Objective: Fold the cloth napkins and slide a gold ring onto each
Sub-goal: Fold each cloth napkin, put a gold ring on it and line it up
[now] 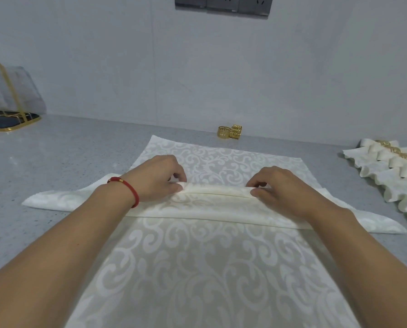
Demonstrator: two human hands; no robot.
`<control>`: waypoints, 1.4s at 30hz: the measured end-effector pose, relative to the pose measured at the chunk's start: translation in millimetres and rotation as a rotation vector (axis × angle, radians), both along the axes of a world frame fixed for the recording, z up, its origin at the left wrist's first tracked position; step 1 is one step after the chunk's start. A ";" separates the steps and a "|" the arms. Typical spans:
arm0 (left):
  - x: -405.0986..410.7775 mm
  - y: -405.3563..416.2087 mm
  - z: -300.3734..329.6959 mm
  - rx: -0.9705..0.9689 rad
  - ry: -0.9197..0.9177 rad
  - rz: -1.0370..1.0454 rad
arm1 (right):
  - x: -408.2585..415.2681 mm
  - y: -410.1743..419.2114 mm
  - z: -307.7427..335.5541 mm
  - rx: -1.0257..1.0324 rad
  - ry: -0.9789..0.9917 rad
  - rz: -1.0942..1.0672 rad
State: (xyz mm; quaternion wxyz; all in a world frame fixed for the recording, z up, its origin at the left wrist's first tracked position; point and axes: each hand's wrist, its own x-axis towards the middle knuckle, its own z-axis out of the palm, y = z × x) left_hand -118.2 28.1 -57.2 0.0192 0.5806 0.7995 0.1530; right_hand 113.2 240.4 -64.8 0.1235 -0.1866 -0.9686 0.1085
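Note:
A cream napkin (pixel 209 256) with a scroll pattern lies spread on the grey counter, with a pleated ridge across its middle. My left hand (pixel 157 178) pinches the left end of the ridge. My right hand (pixel 280 188) pinches its right end. A second cream cloth (pixel 55 198) lies crosswise underneath, its corners sticking out left and right. Two gold rings (pixel 229 132) stand by the wall behind the napkin. Several folded napkins with gold rings (pixel 396 171) lie in a row at the right.
A gold-framed holder (pixel 10 114) with a dark base stands at the far left against the wall. Wall sockets (pixel 223 4) sit above. Grey counter (pixel 55 157) surrounds the napkin.

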 end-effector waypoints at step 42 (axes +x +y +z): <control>7.1 -1.6 4.9 -0.038 0.046 -0.041 | -1.8 -10.9 2.9 0.002 -0.036 0.083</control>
